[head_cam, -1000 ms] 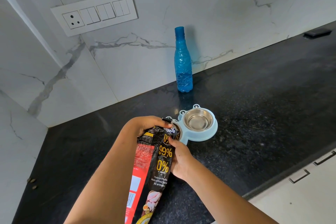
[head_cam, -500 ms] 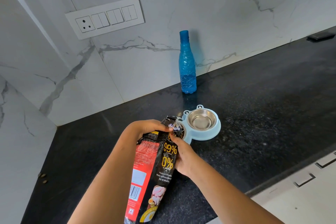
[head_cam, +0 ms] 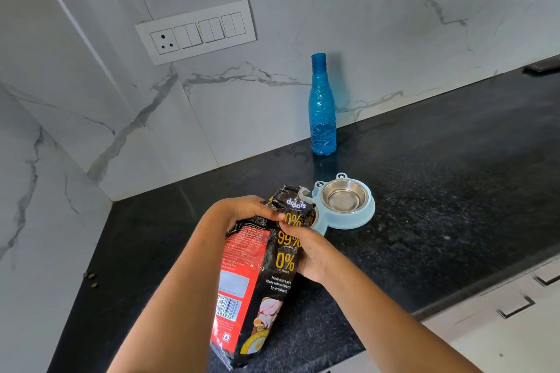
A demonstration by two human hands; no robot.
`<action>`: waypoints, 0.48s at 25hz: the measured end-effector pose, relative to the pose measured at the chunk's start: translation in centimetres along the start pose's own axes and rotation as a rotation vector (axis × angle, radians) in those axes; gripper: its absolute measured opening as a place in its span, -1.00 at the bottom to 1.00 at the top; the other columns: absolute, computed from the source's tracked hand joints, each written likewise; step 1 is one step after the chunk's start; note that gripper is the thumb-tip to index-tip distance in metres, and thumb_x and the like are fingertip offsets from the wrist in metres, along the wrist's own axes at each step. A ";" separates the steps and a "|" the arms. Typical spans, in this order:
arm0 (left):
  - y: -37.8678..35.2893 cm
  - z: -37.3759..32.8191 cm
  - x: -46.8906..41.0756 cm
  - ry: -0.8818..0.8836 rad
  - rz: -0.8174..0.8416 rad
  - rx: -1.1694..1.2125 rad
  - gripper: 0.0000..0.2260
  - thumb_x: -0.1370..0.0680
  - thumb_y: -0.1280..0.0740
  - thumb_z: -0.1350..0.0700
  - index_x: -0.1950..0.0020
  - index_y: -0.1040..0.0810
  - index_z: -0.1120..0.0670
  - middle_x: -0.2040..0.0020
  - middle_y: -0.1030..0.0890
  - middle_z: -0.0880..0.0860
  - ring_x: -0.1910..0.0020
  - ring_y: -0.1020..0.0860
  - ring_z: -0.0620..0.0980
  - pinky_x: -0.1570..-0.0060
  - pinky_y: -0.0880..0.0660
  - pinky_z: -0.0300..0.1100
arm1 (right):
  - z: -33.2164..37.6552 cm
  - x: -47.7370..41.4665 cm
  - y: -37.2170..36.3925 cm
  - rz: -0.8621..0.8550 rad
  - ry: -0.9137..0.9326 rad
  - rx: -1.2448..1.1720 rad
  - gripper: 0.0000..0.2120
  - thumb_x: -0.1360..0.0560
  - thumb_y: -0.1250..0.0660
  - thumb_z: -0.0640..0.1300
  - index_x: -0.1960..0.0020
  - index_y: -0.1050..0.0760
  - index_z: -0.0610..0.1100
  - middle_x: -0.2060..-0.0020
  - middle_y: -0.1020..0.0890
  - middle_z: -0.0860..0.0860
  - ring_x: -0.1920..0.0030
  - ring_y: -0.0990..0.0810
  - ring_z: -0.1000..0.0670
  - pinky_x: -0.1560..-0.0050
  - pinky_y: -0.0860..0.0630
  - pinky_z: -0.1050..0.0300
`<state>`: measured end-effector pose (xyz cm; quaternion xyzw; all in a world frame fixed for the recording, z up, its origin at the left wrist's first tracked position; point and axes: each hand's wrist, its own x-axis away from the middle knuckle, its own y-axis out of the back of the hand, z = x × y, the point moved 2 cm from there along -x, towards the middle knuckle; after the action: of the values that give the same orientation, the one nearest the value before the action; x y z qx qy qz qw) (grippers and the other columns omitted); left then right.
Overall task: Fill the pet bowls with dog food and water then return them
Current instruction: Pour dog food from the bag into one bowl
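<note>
A black and red dog food bag (head_cam: 257,275) is held upright over the black counter (head_cam: 439,191). My left hand (head_cam: 242,210) grips its upper left side near the open mouth. My right hand (head_cam: 309,251) holds its right side, fingers pinching the front. Just behind the bag lies a light blue twin pet bowl stand (head_cam: 363,215). Its right steel bowl (head_cam: 344,198) looks empty. The left bowl is mostly hidden by the bag top; a dark sliver shows. A blue water bottle (head_cam: 322,106) stands capped by the marble wall.
A white switch panel (head_cam: 197,32) is on the wall above. Two small dark bits (head_cam: 91,278) lie at the counter's left edge. White drawers with recessed handles (head_cam: 515,306) run below the counter's front edge. A dark object (head_cam: 542,65) sits at far right.
The bag's top has tipped back up from the left bowl toward upright. Both hands keep their grip. The view has shifted slightly to the left.
</note>
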<state>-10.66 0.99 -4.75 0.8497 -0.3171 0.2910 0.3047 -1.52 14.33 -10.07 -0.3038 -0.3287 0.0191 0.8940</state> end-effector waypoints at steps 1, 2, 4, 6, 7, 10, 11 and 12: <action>-0.1 0.1 0.0 -0.012 -0.033 -0.003 -0.68 -0.48 -0.46 0.03 -0.15 -0.55 0.15 0.00 -0.66 0.12 0.06 -0.64 0.10 -0.15 -0.53 0.00 | 0.0 -0.2 0.0 -0.013 0.008 0.029 -0.71 -0.47 -0.42 -0.14 -0.15 -0.54 -0.21 -0.03 -0.69 -0.16 -0.04 -0.67 -0.16 -0.08 -0.59 -0.10; -0.2 0.1 0.0 -0.024 -0.065 -0.013 -0.72 -0.49 -0.45 0.05 -0.13 -0.56 0.15 0.03 -0.66 0.11 0.07 -0.63 0.09 -0.14 -0.52 -0.01 | -0.1 -0.4 0.0 -0.036 0.015 0.053 -0.71 -0.48 -0.41 -0.15 -0.16 -0.53 -0.21 -0.03 -0.68 -0.16 -0.04 -0.66 -0.16 -0.09 -0.58 -0.11; -0.7 0.0 -0.4 -0.049 -0.115 -0.033 -0.79 -0.49 -0.45 0.07 -0.05 -0.58 0.14 0.07 -0.66 0.09 0.10 -0.63 0.07 -0.12 -0.52 -0.03 | -0.2 -0.9 0.1 -0.104 0.023 0.091 -0.70 -0.48 -0.42 -0.14 -0.17 -0.53 -0.21 -0.02 -0.68 -0.17 -0.03 -0.66 -0.17 -0.09 -0.58 -0.11; -1.1 0.0 -0.9 -0.064 -0.155 -0.052 -0.82 -0.49 -0.45 0.07 0.01 -0.59 0.15 0.08 -0.65 0.09 0.11 -0.62 0.07 -0.13 -0.51 -0.03 | -0.3 -1.2 0.2 -0.144 0.019 0.107 -0.68 -0.47 -0.43 -0.11 -0.17 -0.54 -0.22 -0.02 -0.68 -0.17 -0.02 -0.66 -0.18 -0.12 -0.57 -0.13; -1.1 0.1 -1.1 -0.064 -0.173 -0.070 -0.80 -0.49 -0.45 0.06 0.00 -0.59 0.16 0.07 -0.65 0.10 0.08 -0.62 0.08 -0.14 -0.51 -0.03 | -0.3 -1.3 0.3 -0.151 0.013 0.101 -0.68 -0.46 -0.43 -0.09 -0.15 -0.54 -0.22 -0.01 -0.68 -0.18 -0.02 -0.66 -0.18 -0.14 -0.57 -0.14; -1.0 0.5 -1.2 -0.089 -0.227 -0.064 -0.68 -0.50 -0.43 -0.02 -0.08 -0.59 0.21 0.06 -0.66 0.10 0.10 -0.63 0.06 -0.05 -0.53 -0.07 | -0.2 -1.5 0.3 -0.148 -0.008 0.090 -0.72 -0.48 -0.41 -0.06 -0.09 -0.55 -0.22 -0.01 -0.68 -0.18 -0.03 -0.66 -0.18 -0.17 -0.55 -0.14; -0.8 0.7 -1.1 -0.106 -0.247 -0.043 -0.66 -0.51 -0.42 -0.04 -0.08 -0.59 0.22 0.07 -0.66 0.11 0.12 -0.63 0.04 -0.01 -0.53 -0.10 | -0.2 -1.6 0.2 -0.144 -0.015 0.095 -0.72 -0.48 -0.40 -0.04 -0.07 -0.56 -0.21 -0.01 -0.68 -0.17 -0.04 -0.66 -0.18 -0.17 -0.55 -0.13; -0.8 1.0 -0.9 -0.128 -0.267 -0.028 -0.68 -0.52 -0.41 -0.04 -0.06 -0.59 0.21 0.08 -0.67 0.10 0.14 -0.63 0.03 0.02 -0.52 -0.12 | -0.2 -1.6 0.0 -0.142 -0.024 0.100 -0.70 -0.48 -0.40 -0.01 -0.07 -0.56 -0.22 -0.02 -0.68 -0.17 -0.04 -0.66 -0.18 -0.16 -0.55 -0.12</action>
<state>-10.42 1.13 -6.27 0.8969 -0.2241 0.1886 0.3314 -2.71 13.90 -11.13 -0.2346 -0.3586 -0.0246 0.9032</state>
